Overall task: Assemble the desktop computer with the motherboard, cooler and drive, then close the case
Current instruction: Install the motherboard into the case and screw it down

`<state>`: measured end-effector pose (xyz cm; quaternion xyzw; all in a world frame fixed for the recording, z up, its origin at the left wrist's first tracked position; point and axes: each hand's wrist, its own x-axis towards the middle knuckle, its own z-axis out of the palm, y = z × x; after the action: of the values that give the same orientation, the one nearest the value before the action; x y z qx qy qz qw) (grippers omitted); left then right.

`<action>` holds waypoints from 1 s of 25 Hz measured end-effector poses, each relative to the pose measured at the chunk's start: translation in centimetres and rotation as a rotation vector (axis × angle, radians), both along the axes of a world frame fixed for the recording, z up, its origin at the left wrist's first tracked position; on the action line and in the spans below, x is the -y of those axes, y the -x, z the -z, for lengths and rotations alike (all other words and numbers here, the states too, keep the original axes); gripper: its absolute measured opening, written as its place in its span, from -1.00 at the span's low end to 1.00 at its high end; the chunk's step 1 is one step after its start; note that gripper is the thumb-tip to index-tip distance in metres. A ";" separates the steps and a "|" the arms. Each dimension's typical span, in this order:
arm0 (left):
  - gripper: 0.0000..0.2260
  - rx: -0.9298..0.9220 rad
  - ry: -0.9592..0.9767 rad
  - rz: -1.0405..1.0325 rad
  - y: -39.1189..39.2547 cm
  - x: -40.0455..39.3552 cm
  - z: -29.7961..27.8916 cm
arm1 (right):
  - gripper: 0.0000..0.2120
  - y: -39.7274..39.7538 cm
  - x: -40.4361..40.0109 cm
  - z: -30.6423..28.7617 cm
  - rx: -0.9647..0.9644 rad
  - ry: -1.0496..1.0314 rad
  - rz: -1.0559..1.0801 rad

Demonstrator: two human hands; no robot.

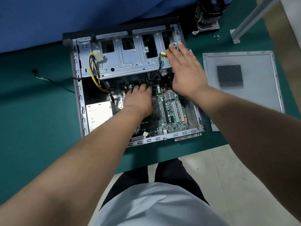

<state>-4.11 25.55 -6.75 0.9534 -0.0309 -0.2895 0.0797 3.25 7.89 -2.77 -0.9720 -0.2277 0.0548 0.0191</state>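
Observation:
An open grey computer case lies flat on the green table. Inside it sits the green motherboard. My left hand rests on the board's middle, its fingertips curled down among the components at the board's far edge; what they touch is hidden. My right hand is spread flat with straight fingers over the case's far right corner, beside a yellow-tipped cable hanging from the drive cage. The cooler stands on the table behind the case. The side panel lies to the right.
A power supply fills the case's near left corner, with yellow and black wires running up from it. A thin black cable lies on the mat at left. Small screws and a metal post foot sit at the far right.

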 end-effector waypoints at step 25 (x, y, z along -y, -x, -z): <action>-0.52 -0.006 0.081 -0.301 -3.6 -0.3 3.3 | -0.17 -0.1 0.0 0.0 0.009 -0.033 0.029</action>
<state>-0.48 25.86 -10.08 0.9423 0.1010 -0.2758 0.1606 3.33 7.93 -2.77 -0.9750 -0.2143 0.0462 0.0350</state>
